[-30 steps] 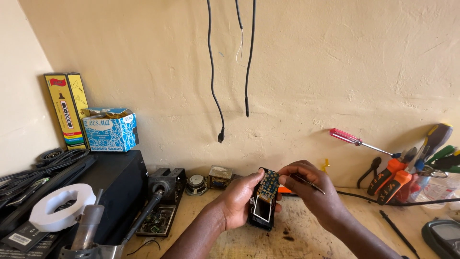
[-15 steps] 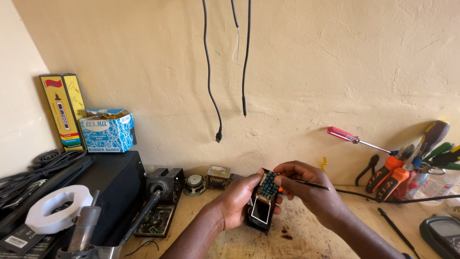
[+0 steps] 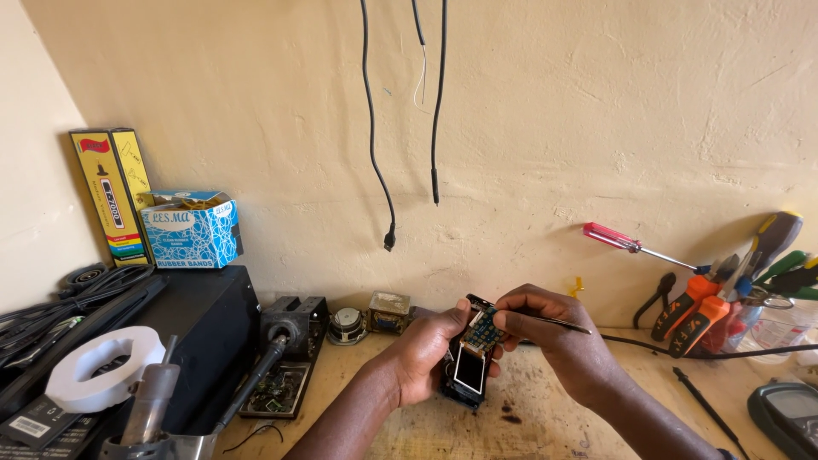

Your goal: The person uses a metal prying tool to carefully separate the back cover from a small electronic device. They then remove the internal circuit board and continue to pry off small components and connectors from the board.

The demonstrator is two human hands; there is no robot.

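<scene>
Holding the small phone (image 3: 471, 362) in my left hand (image 3: 423, 353), I see it raised just above the wooden bench (image 3: 545, 426), about centre frame and low in the view. Its long axis runs nearly upright with a slight lean: the keypad end points up and a little to the right toward the wall, and the small screen end points down toward the bench. The face with the screen and the exposed green board is turned toward the camera. My left fingers are wrapped around its left edge and back, thumb lying along the front near the top, so that hand is closed on the phone.

My right hand (image 3: 554, 341) comes in from the right and touches the upper end of the phone. Its thumb and forefinger are pressed together on a thin metal tool (image 3: 558, 323), which lies almost level and sticks out to the right; I cannot tell where its working tip meets the phone.

Left of my hands sit a black box (image 3: 196, 332) and a white tape roll (image 3: 106, 366). On the right lean orange-handled pliers (image 3: 694, 311), with a red-handled screwdriver (image 3: 626, 244) against the wall. Black cables (image 3: 375, 153) hang down above.
</scene>
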